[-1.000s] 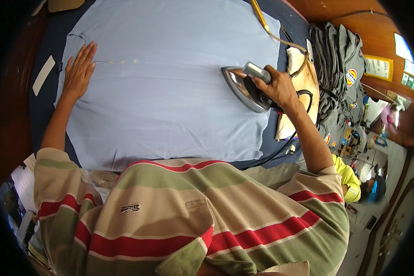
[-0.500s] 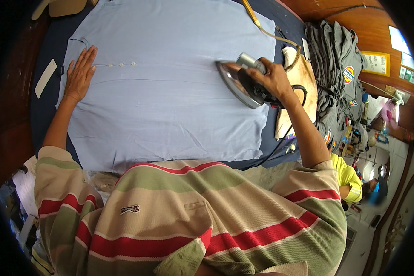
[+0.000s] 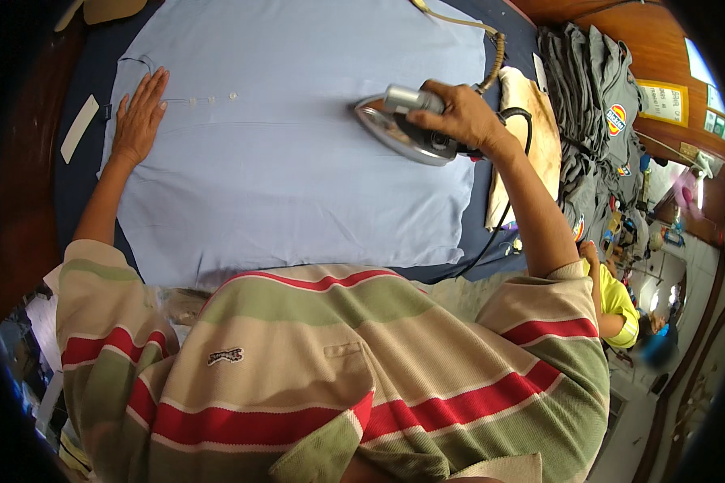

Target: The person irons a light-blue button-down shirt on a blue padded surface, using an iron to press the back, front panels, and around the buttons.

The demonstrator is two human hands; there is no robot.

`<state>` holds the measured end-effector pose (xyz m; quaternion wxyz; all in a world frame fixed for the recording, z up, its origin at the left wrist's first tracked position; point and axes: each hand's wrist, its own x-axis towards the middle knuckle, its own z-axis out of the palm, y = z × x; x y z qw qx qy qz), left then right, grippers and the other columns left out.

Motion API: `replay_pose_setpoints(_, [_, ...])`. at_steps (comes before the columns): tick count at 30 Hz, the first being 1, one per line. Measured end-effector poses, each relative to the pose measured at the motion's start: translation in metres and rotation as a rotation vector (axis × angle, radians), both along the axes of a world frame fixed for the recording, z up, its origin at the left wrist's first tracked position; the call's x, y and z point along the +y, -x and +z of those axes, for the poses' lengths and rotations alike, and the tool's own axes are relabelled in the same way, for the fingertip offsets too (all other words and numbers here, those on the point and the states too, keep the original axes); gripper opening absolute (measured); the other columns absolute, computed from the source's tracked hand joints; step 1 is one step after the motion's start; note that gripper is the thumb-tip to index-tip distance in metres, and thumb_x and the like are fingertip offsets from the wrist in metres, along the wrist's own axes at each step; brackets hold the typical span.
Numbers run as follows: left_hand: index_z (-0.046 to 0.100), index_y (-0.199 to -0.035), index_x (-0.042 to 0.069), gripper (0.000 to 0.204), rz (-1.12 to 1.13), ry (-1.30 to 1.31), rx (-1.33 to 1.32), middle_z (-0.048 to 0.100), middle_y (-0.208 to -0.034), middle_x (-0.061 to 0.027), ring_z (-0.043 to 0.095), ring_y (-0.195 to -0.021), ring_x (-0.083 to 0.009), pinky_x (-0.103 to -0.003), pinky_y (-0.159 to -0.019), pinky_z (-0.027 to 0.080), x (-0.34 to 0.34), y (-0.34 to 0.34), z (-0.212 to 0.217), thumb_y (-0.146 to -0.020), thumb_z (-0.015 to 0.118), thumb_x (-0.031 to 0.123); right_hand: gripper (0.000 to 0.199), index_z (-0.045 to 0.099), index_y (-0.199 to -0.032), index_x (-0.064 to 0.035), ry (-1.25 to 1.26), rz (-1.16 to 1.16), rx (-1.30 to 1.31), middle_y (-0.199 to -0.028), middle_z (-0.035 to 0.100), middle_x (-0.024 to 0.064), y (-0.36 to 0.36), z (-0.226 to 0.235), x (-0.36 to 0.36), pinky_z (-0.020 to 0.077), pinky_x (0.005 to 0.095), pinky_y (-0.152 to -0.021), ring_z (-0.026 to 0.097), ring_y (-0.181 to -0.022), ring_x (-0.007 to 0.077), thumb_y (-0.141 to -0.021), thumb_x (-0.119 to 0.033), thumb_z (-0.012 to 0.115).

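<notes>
A light blue shirt [image 3: 298,185] lies spread over a dark blue cloth cover [image 3: 84,173], with a few small pale buttons showing near its left part. My left hand [image 3: 140,117] rests flat on the shirt's left end, fingers stretched out, beside the buttons. On the right half of the shirt sits an electric iron [image 3: 403,133], its pointed metal soleplate facing left. My right hand [image 3: 461,119] is wrapped round the iron's handle. A coiled tan cord and a black cable run from behind the iron.
Beyond the shirt's right edge lies a scorched cream cloth pad [image 3: 536,133]. Stacked dark grey garments [image 3: 584,105] stand farther right. A pale flat strip [image 3: 80,129] lies at the left. Another person in a yellow top [image 3: 618,306] is at the right.
The iron, in my right hand, has slid left and a little away from me across the shirt. My left hand stays flat at nearly the same spot.
</notes>
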<state>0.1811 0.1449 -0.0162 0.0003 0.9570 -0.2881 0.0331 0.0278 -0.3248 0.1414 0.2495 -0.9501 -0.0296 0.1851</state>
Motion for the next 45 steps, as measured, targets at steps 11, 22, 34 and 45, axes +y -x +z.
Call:
replay_pose_setpoints(11, [0.02, -0.144, 0.029, 0.048, -0.026, 0.044, -0.014, 0.021, -0.149, 0.0065, 0.017, -0.138, -0.0151, -0.045, -0.11, 0.011, 0.007, 0.001, -0.002, -0.097, 0.024, 0.036, 0.056, 0.06, -0.104, -0.0009, 0.233, -0.316, 0.056, -0.075, 0.063, 0.0232, 0.089, 0.007, 0.01, 0.0501, 0.0406, -0.067, 0.064, -0.073, 0.0359, -0.073, -0.048, 0.064])
replay_pose_setpoints(22, [0.019, -0.145, 0.026, 0.049, -0.007, -0.022, -0.02, 0.019, -0.15, 0.0043, 0.017, -0.138, -0.017, -0.044, -0.11, 0.01, 0.0, 0.003, -0.001, -0.097, 0.025, 0.036, 0.05, 0.059, -0.095, 0.0004, 0.114, -0.28, 0.056, -0.073, 0.063, 0.0207, 0.086, -0.004, 0.005, 0.0483, 0.0377, -0.064, 0.064, -0.068, 0.0313, -0.074, -0.044, 0.066])
replay_pose_setpoints(34, [0.018, -0.145, 0.026, 0.048, -0.005, -0.002, -0.071, 0.019, -0.15, 0.0051, 0.016, -0.138, -0.0157, -0.044, -0.11, 0.011, 0.003, 0.001, -0.011, -0.098, 0.024, 0.035, 0.042, 0.058, -0.091, 0.0006, 0.025, 0.18, -0.117, -0.07, 0.062, 0.0218, -0.022, -0.01, 0.23, 0.0489, 0.0444, -0.064, 0.062, -0.069, 0.0383, -0.076, -0.038, 0.06])
replay_pose_setpoints(45, [0.02, -0.144, 0.027, 0.048, 0.011, 0.004, 0.01, 0.021, -0.149, 0.0067, 0.017, -0.138, -0.0137, -0.044, -0.11, 0.011, 0.002, 0.0, 0.0, -0.098, 0.024, 0.036, 0.049, 0.056, -0.104, 0.0022, 0.048, -0.352, -0.015, -0.083, 0.063, 0.024, 0.067, -0.007, 0.077, 0.0487, 0.0397, -0.07, 0.064, -0.076, 0.0346, -0.079, -0.039, 0.062])
